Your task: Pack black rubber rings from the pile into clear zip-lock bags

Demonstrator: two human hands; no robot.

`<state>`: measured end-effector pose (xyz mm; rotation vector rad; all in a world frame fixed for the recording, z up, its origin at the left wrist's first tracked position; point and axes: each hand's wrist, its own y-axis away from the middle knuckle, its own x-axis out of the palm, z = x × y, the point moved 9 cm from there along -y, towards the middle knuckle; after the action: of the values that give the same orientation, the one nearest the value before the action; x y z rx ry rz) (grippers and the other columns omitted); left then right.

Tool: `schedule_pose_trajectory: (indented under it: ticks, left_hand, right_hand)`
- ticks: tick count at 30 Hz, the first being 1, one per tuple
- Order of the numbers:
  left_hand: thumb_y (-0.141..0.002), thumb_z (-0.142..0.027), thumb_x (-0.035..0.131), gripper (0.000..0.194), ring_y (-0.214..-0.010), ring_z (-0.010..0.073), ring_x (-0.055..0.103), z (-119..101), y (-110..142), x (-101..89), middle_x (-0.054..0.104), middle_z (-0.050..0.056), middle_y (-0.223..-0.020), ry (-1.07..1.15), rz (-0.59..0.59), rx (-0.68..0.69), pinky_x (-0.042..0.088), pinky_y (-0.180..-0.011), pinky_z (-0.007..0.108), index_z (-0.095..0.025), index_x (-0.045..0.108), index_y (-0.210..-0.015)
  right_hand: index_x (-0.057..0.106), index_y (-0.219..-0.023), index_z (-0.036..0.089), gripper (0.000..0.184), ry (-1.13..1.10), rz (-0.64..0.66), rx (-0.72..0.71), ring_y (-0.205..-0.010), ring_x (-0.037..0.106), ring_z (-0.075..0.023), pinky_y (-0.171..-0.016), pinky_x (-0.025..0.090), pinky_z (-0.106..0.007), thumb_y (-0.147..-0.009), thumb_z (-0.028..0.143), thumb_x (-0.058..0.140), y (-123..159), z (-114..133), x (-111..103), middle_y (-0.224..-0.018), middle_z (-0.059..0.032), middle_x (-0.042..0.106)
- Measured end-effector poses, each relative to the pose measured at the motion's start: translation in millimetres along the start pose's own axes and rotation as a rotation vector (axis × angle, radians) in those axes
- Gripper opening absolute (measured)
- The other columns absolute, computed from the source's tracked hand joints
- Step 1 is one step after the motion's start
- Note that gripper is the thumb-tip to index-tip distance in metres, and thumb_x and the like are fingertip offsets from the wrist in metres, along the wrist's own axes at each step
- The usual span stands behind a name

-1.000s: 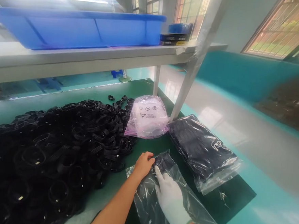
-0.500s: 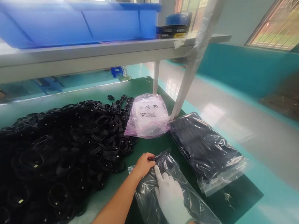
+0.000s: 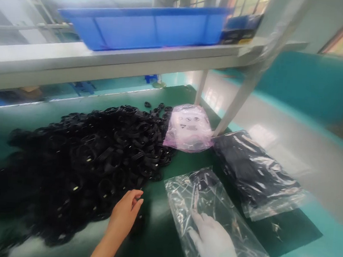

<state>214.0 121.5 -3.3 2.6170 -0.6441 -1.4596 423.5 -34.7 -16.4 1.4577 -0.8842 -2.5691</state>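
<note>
My bare left hand (image 3: 127, 209) hovers at the right edge of a big pile of coiled black cables (image 3: 107, 155). Its fingers are loosely bent, thumb apart, and nothing shows between them. My right hand (image 3: 209, 239), in a white glove, rests on a clear plastic bag (image 3: 224, 210) with its index finger stretched out along the film. Inside that bag's far corner lies a small black coil (image 3: 206, 180). Right of it is a filled clear bag (image 3: 254, 165), packed with black items.
A pinkish bag (image 3: 189, 127) with a printed white pack inside sits beyond my hands, by the shelf post (image 3: 244, 94). Above the green mat (image 3: 161, 214) runs a raised shelf (image 3: 129, 63), carrying a blue plastic bin (image 3: 155, 29) and small boxes (image 3: 239, 33).
My left hand has left the plastic bag and moved left to the cable pile. The right hand stays on the bag. The camera view has turned left.
</note>
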Motion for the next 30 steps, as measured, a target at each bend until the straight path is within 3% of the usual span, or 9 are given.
schedule_pose_trajectory:
  ticks: [3,6,11,15,17,19,21,26,30]
  left_hand:
    - [-0.072,-0.022,0.045,0.032,-0.094,0.0177,0.052,22,33,-3.3,0.057,0.002,-0.102,-0.087,0.063,0.023,0.04,-0.085,0.032,-0.024,0.055,-0.103]
    - [-0.058,-0.01,0.052,0.066,-0.117,0.0259,0.038,19,50,18.7,0.044,0.002,-0.129,-0.234,0.209,0.16,0.03,-0.097,0.042,-0.031,0.046,-0.12]
    - [-0.048,-0.004,0.056,0.078,-0.114,0.0329,0.04,16,56,46.2,0.042,0.009,-0.131,-0.27,0.395,0.304,0.03,-0.095,0.048,-0.028,0.046,-0.122]
    - [-0.056,-0.015,0.06,0.075,-0.108,0.0235,0.046,28,66,21.7,0.047,0.004,-0.124,0.111,0.353,0.259,0.037,-0.093,0.036,-0.031,0.038,-0.126]
    - [-0.056,-0.021,0.065,0.078,-0.108,0.0205,0.046,34,75,11.5,0.048,0.002,-0.122,0.298,0.334,0.231,0.038,-0.093,0.033,-0.031,0.035,-0.127]
    - [-0.056,-0.023,0.067,0.078,-0.109,0.0192,0.045,39,84,7.1,0.048,0.002,-0.121,0.381,0.314,0.212,0.036,-0.095,0.032,-0.031,0.036,-0.127]
    - [-0.056,-0.022,0.067,0.077,-0.11,0.0183,0.044,42,89,5.7,0.048,0.001,-0.121,0.395,0.291,0.198,0.035,-0.096,0.031,-0.032,0.037,-0.126]
    - [-0.056,-0.02,0.067,0.076,-0.107,0.0185,0.046,48,90,-0.9,0.05,0.0,-0.12,0.365,0.225,0.166,0.036,-0.095,0.031,-0.033,0.039,-0.125]
    - [-0.055,-0.021,0.068,0.076,-0.104,0.0187,0.048,53,89,-4.2,0.051,0.0,-0.117,0.335,0.194,0.107,0.037,-0.092,0.031,-0.032,0.039,-0.125]
  right_hand:
    - [0.041,-0.128,0.024,0.049,-0.131,0.085,-0.015,-0.113,0.047,-0.0263,-0.092,0.037,-0.04,-0.08,0.032,0.037,14,25,25,-0.123,-0.0083,0.053]
    - [0.042,-0.127,0.025,0.051,-0.223,0.133,-0.032,-0.116,0.045,-0.0237,-0.095,0.035,-0.038,-0.078,0.035,0.041,24,56,49,-0.127,-0.0066,0.049]
    - [0.051,-0.12,0.018,0.048,-0.242,0.087,-0.092,-0.105,0.053,-0.0236,-0.094,0.036,-0.037,-0.075,0.033,0.044,27,96,73,-0.113,-0.0117,0.058]
    - [0.034,-0.13,0.013,0.067,-0.727,0.178,-0.05,-0.096,0.056,-0.0229,-0.081,0.045,-0.036,-0.071,0.042,0.048,11,109,105,-0.115,-0.0151,0.054]
    - [0.022,-0.134,0.016,0.082,-1.089,0.271,-0.131,-0.103,0.053,-0.0243,-0.077,0.047,-0.036,-0.066,0.045,0.056,2,129,116,-0.125,-0.0159,0.046]
    - [0.027,-0.132,0.017,0.084,-1.3,0.287,-0.267,-0.108,0.05,-0.0255,-0.08,0.045,-0.037,-0.061,0.043,0.064,-3,149,114,-0.124,-0.0154,0.046]
    - [0.039,-0.123,0.017,0.073,-1.351,0.276,-0.319,-0.104,0.052,-0.0253,-0.079,0.046,-0.037,-0.06,0.04,0.067,-7,162,111,-0.116,-0.0138,0.052]
    - [0.053,-0.095,0.015,0.043,-1.388,0.327,-0.177,-0.074,0.058,-0.0186,-0.063,0.047,-0.034,-0.064,0.043,0.063,-13,175,115,-0.085,-0.0059,0.058]
    - [0.055,-0.089,0.014,0.041,-1.454,0.381,-0.193,-0.072,0.057,-0.0167,-0.065,0.046,-0.034,-0.07,0.05,0.056,-11,183,109,-0.082,-0.0062,0.057]
